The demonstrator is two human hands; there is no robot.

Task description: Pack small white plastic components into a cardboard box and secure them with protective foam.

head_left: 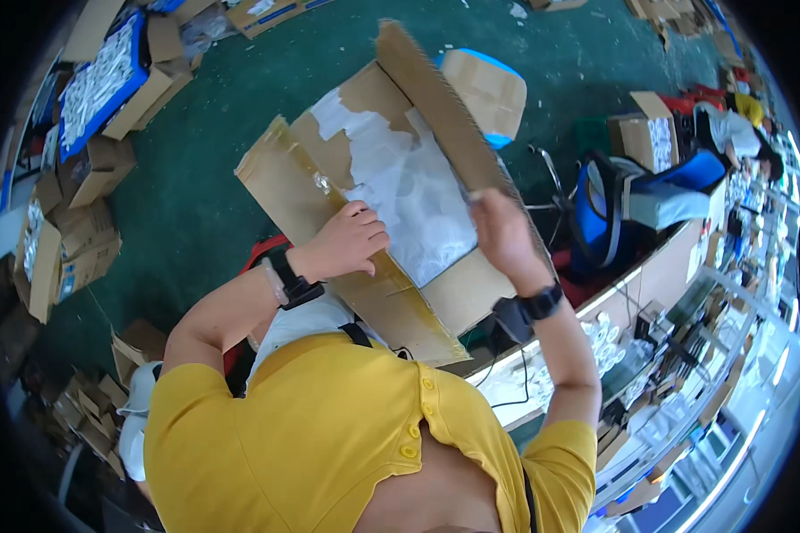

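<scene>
While the cardboard box (pixel 467 298) sits open in front of you, thin, wrinkled white wrapping (pixel 413 195), seemingly plastic, covers its middle. Your left hand (pixel 351 238) touches the box's left flap (pixel 284 182), fingers loosely bent over the edge; your right hand (pixel 507 233) blurs at its right wall (pixel 444 115), and whether either grips, you cannot tell. Uneven pushing could crease the stiff corrugated board or tear the wrapping, and shiny, crinkled tape (pixel 321 183) might snag your fingers. Right of the box stands a blue chair (pixel 587 213); left of it, smooth green floor (pixel 213 169).
</scene>
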